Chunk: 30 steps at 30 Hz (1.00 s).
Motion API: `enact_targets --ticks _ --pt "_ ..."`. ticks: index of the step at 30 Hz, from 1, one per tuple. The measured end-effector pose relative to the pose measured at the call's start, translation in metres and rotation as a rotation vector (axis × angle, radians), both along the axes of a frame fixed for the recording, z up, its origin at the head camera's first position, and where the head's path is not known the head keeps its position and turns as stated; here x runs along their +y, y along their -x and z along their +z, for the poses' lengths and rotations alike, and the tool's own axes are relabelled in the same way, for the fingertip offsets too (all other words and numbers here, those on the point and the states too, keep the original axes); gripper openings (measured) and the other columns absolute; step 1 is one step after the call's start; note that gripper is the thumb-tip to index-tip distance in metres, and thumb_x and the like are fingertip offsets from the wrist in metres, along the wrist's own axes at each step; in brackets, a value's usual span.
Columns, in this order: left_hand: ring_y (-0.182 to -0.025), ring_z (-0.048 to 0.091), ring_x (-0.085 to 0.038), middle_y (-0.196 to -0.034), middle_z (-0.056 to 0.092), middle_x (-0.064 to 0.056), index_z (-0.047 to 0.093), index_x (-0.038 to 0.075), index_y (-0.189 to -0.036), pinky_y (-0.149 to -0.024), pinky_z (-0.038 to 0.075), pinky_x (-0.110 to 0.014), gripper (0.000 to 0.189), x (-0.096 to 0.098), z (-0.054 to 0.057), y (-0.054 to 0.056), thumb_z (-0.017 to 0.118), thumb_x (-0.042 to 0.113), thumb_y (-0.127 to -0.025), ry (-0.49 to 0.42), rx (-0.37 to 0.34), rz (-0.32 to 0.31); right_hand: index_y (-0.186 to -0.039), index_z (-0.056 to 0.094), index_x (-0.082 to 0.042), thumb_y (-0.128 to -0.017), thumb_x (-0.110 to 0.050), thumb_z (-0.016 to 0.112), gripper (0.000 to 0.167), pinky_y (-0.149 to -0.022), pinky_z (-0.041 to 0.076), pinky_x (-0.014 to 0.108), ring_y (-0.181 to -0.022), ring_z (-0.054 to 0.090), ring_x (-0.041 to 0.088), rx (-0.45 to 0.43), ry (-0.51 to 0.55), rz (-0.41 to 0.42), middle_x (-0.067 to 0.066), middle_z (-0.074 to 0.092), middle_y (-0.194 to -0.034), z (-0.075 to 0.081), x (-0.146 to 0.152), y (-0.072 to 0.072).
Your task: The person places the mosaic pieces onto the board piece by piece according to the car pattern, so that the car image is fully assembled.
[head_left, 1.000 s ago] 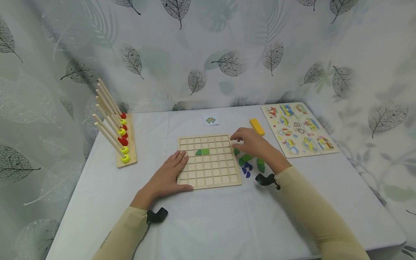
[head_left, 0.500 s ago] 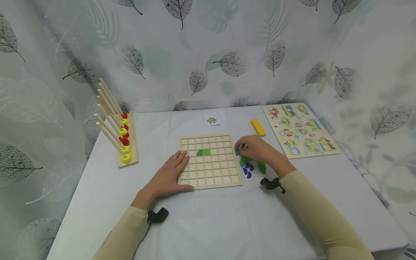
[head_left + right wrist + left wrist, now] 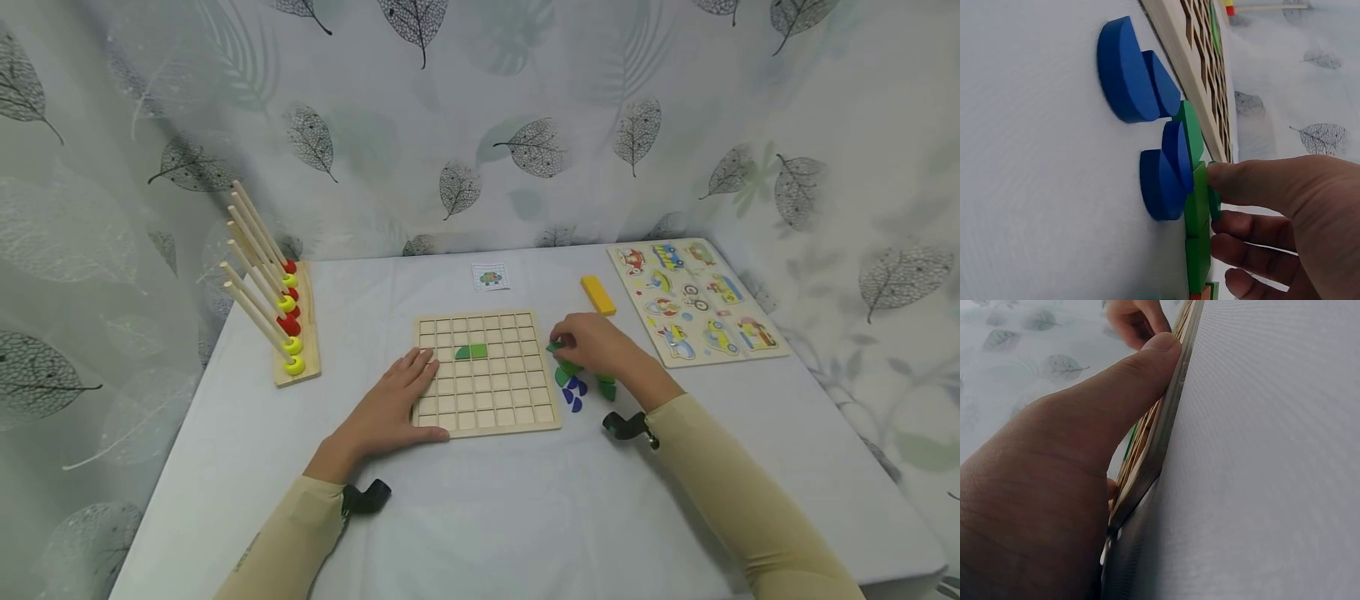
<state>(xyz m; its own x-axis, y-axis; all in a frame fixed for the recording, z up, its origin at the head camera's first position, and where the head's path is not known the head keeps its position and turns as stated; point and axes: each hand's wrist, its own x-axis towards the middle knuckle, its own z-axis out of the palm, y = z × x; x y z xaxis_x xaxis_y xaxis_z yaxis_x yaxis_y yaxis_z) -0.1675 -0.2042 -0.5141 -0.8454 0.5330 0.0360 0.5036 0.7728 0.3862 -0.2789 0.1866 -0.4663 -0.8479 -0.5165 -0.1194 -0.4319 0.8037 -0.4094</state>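
Observation:
A wooden grid board [image 3: 487,432] lies on the white table, with a dark green rounded piece [image 3: 462,353] and a lighter green square [image 3: 478,351] side by side in its cells. My left hand [image 3: 386,408] rests at the board's left front corner, fingers over the left edge and thumb along the front edge. Just right of the board, my right hand [image 3: 598,343] pinches a small green piece [image 3: 1214,199] between thumb and fingers. Below that hand lie more green blocks [image 3: 1197,209], partly covered by it in the head view, and several blue half-round pieces [image 3: 1125,72].
A small picture card [image 3: 491,277] lies behind the board. Farther right are a yellow block [image 3: 597,295] and a wooden picture puzzle [image 3: 693,302]. At the left stands a peg rack [image 3: 307,350] with red and yellow rings. A leaf-print curtain [image 3: 480,125] hangs behind the table.
My right hand has moved from over the board's right edge down and right to the green pieces, and its fingers have closed on one. The left hand keeps its place.

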Motion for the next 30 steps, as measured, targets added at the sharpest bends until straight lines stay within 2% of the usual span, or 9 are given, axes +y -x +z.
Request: enact_targets --ticks 2,5,9,12,24,30 --pt "-0.167 0.002 -0.026 -0.182 0.011 -0.007 0.022 0.006 -0.173 -0.133 0.011 -0.046 0.124 0.0 -0.0007 0.0007 0.072 0.081 -0.087 -0.001 -0.004 0.002 -0.125 0.078 -0.007 -0.098 -0.022 0.084 0.032 -0.076 0.052 0.037 -0.084 0.058 0.02 0.0 -0.013 -0.013 0.001 0.067 -0.095 0.0 0.0008 0.0004" --pt "-0.167 0.001 -0.024 -0.182 0.011 -0.005 0.022 0.007 -0.173 -0.133 0.01 -0.045 0.124 0.0003 -0.001 0.001 0.072 0.081 -0.087 -0.002 -0.008 0.007 -0.126 0.078 -0.007 -0.097 -0.023 0.086 0.035 -0.079 0.054 0.038 -0.088 0.06 0.02 0.003 -0.011 -0.022 0.001 0.068 -0.099 0.0013 0.0018 0.0001" --pt "-0.167 0.002 -0.025 -0.182 0.011 -0.007 0.022 0.006 -0.173 -0.133 0.01 -0.045 0.124 0.001 0.0005 0.0002 0.072 0.08 -0.086 0.002 -0.008 0.009 -0.127 0.078 -0.006 -0.096 -0.016 0.084 0.033 -0.089 0.057 0.041 -0.098 0.064 0.021 -0.002 0.013 -0.009 0.003 0.072 -0.11 0.0024 0.0022 0.0003" --pt "-0.167 0.002 -0.026 -0.182 0.012 -0.008 0.022 0.006 -0.173 -0.133 0.011 -0.046 0.125 0.0011 0.001 -0.0003 0.072 0.08 -0.087 0.002 -0.009 0.01 -0.127 0.079 -0.005 -0.096 -0.011 0.082 0.032 -0.091 0.058 0.042 -0.1 0.066 0.021 -0.009 0.016 0.003 0.004 0.073 -0.114 0.0006 0.002 0.0021" --pt "-0.167 0.0 -0.024 -0.182 0.01 -0.005 0.021 0.007 -0.173 -0.133 0.011 -0.045 0.124 0.0 -0.0012 -0.0005 0.072 0.081 -0.087 0.0 -0.013 0.01 -0.123 0.079 -0.003 -0.097 -0.016 0.084 0.029 -0.085 0.057 0.039 -0.09 0.062 0.02 0.029 0.018 0.003 0.003 0.071 -0.104 -0.0048 0.0008 0.0003" --pt "-0.167 0.003 -0.026 -0.182 0.012 -0.007 0.023 0.006 -0.173 -0.133 0.013 -0.047 0.124 0.0003 -0.0011 -0.0007 0.072 0.081 -0.087 -0.005 0.001 0.005 -0.123 0.078 -0.003 -0.098 -0.019 0.084 0.03 -0.087 0.058 0.04 -0.092 0.064 0.02 0.048 0.02 -0.001 0.004 0.074 -0.106 -0.0049 0.0001 0.0008"
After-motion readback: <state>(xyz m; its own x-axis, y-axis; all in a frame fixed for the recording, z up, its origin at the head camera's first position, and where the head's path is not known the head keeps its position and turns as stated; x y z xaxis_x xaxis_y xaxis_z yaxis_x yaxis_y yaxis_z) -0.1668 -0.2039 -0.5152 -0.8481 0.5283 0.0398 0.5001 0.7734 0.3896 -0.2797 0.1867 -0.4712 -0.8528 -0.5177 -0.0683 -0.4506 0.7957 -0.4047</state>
